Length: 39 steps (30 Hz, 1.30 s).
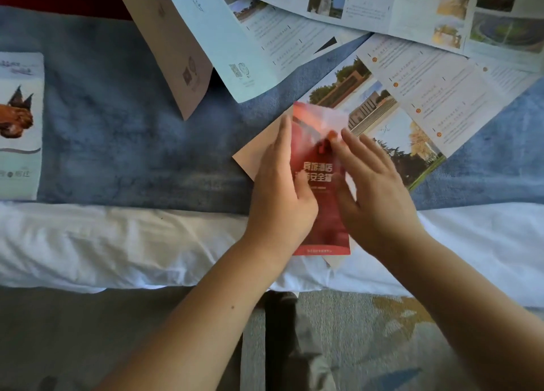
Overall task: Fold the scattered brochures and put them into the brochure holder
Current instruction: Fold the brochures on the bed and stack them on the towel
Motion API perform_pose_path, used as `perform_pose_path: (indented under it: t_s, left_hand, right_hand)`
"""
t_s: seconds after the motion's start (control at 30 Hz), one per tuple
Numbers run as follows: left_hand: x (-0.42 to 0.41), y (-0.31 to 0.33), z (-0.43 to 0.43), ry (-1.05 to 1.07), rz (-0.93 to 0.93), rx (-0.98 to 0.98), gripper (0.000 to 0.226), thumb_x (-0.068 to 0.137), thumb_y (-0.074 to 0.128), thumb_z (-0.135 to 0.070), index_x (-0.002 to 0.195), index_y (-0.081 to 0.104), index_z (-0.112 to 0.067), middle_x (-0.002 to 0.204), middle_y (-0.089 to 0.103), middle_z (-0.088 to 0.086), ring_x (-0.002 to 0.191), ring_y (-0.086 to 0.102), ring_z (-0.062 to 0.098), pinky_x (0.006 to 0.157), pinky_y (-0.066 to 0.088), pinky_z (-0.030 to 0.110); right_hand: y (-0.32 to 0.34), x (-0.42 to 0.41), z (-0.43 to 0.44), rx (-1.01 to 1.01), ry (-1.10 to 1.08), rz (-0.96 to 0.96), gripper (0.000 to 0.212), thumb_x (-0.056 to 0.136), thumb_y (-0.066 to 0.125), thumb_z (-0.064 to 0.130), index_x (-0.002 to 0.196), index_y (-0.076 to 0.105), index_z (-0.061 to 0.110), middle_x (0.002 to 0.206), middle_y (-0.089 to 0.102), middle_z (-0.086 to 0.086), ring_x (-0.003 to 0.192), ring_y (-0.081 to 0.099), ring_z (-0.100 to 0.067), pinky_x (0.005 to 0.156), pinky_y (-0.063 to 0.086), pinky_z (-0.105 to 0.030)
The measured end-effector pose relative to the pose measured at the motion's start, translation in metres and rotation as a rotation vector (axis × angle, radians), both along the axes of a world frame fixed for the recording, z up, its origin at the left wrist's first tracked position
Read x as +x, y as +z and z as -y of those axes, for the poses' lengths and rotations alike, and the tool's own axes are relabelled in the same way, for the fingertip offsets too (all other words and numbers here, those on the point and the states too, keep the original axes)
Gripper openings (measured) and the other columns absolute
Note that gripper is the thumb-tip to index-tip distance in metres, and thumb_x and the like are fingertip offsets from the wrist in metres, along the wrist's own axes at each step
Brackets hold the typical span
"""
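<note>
Head view: a red brochure (321,181) is pinned flat mid-frame, right of centre, on the blue bed runner (132,143), by the left hand (282,196) and right hand (379,196), fingers loosely spread. Unfolded brochures (412,96) are scattered upper right.

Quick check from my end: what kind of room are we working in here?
Probably a hotel or guest bedroom. The brochures lie on a bed with white bedding and a blue bed runner across it, above patterned carpet. No brochure holder is in view.
</note>
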<state>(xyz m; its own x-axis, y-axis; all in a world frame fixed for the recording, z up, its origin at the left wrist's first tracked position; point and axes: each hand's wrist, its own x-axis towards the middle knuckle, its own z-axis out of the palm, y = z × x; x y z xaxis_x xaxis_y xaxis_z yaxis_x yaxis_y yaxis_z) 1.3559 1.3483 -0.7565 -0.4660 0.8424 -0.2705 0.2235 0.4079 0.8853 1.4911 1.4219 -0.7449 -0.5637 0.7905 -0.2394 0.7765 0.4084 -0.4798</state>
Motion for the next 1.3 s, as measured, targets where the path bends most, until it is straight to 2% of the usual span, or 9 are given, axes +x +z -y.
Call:
perform_pose_path:
  t_s: [0.1, 0.27, 0.4, 0.57, 0.77, 0.93, 1.1, 1.2, 1.3]
  left_hand:
    - [-0.002, -0.016, 0.006, -0.186, -0.544, -0.142, 0.073, 0.099, 0.055, -0.017, 0.163, 0.02, -0.014, 0.168, 0.015, 0.016, 0.156, 0.015, 0.03, 0.126, 0.021, 0.041]
    - [0.005, -0.044, 0.021, -0.44, -0.777, -0.264, 0.065, 0.107, 0.025, -0.046, 0.164, 0.01, -0.019, 0.17, -0.004, 0.017, 0.158, -0.005, 0.033, 0.126, 0.003, 0.051]
    - [0.004, -0.048, 0.021, -0.395, -0.753, -0.184, 0.063, 0.107, 0.031, -0.042, 0.163, 0.021, -0.015, 0.169, 0.007, 0.02, 0.158, 0.003, 0.035, 0.127, 0.009, 0.051]
    - [-0.006, -0.039, 0.027, -0.26, -0.377, 0.079, 0.056, 0.101, 0.055, -0.003, 0.154, 0.036, 0.0, 0.164, 0.023, 0.025, 0.155, 0.02, 0.037, 0.122, 0.027, 0.055]
    - [-0.027, -0.025, 0.036, 0.008, -0.254, 0.202, 0.058, 0.09, 0.052, 0.018, 0.145, 0.053, -0.004, 0.158, 0.038, 0.022, 0.15, 0.035, 0.033, 0.122, 0.033, 0.04]
    - [-0.053, -0.014, 0.057, 0.261, -0.215, 0.327, 0.038, 0.09, 0.058, 0.019, 0.119, 0.072, 0.001, 0.131, 0.065, 0.01, 0.128, 0.06, 0.02, 0.101, 0.055, 0.045]
    - [-0.106, 0.001, 0.091, 0.261, -0.394, 0.372, 0.034, 0.09, 0.056, 0.021, 0.107, 0.077, 0.0, 0.119, 0.072, 0.009, 0.117, 0.067, 0.016, 0.101, 0.054, 0.035]
    - [-0.151, 0.006, 0.117, 0.246, -0.494, 0.351, 0.027, 0.093, 0.059, 0.017, 0.105, 0.077, 0.001, 0.118, 0.073, 0.011, 0.12, 0.067, 0.019, 0.1, 0.055, 0.037]
    - [-0.204, 0.01, 0.135, 0.25, -0.555, 0.327, 0.029, 0.094, 0.055, 0.018, 0.101, 0.078, 0.001, 0.115, 0.074, 0.012, 0.119, 0.067, 0.022, 0.101, 0.055, 0.04]
  right_hand:
    - [-0.025, 0.004, 0.014, 0.034, 0.034, 0.194, 0.057, 0.108, 0.043, 0.032, 0.161, 0.031, 0.017, 0.171, 0.015, -0.004, 0.159, 0.007, -0.028, 0.128, 0.009, -0.044]
    - [-0.05, 0.006, 0.033, 0.173, 0.014, 0.189, 0.06, 0.107, 0.035, 0.035, 0.163, 0.025, 0.016, 0.172, 0.011, -0.006, 0.159, 0.005, -0.028, 0.128, 0.003, -0.048]
    - [-0.055, 0.003, 0.033, 0.213, -0.019, 0.259, 0.06, 0.107, 0.031, 0.039, 0.164, 0.023, 0.024, 0.173, 0.007, -0.005, 0.159, -0.002, -0.028, 0.127, -0.002, -0.054]
    - [-0.053, -0.01, 0.045, 0.233, 0.0, 0.268, 0.056, 0.107, 0.028, 0.045, 0.162, 0.019, 0.042, 0.173, 0.007, 0.005, 0.159, -0.007, -0.029, 0.124, -0.004, -0.059]
    - [-0.053, -0.034, 0.058, 0.204, 0.025, 0.255, 0.056, 0.107, 0.019, 0.048, 0.163, 0.018, 0.041, 0.172, 0.013, 0.002, 0.159, -0.004, -0.029, 0.124, -0.001, -0.06]
    - [-0.05, -0.063, 0.078, 0.168, 0.094, 0.237, 0.056, 0.107, 0.013, 0.049, 0.163, 0.011, 0.043, 0.173, 0.009, 0.005, 0.159, -0.007, -0.028, 0.124, -0.003, -0.058]
    - [-0.044, -0.122, 0.109, 0.148, 0.234, 0.265, 0.061, 0.109, 0.023, 0.049, 0.162, -0.006, 0.039, 0.173, -0.006, 0.006, 0.157, -0.016, -0.028, 0.124, -0.007, -0.058]
    - [-0.035, -0.172, 0.125, 0.158, 0.281, 0.191, 0.058, 0.108, 0.005, 0.05, 0.164, 0.002, 0.036, 0.173, -0.004, 0.006, 0.158, -0.011, -0.027, 0.125, -0.005, -0.057]
    - [-0.029, -0.227, 0.138, 0.138, 0.345, 0.156, 0.058, 0.106, 0.002, 0.05, 0.162, -0.008, 0.038, 0.172, -0.012, 0.009, 0.158, -0.014, -0.024, 0.125, -0.009, -0.054]
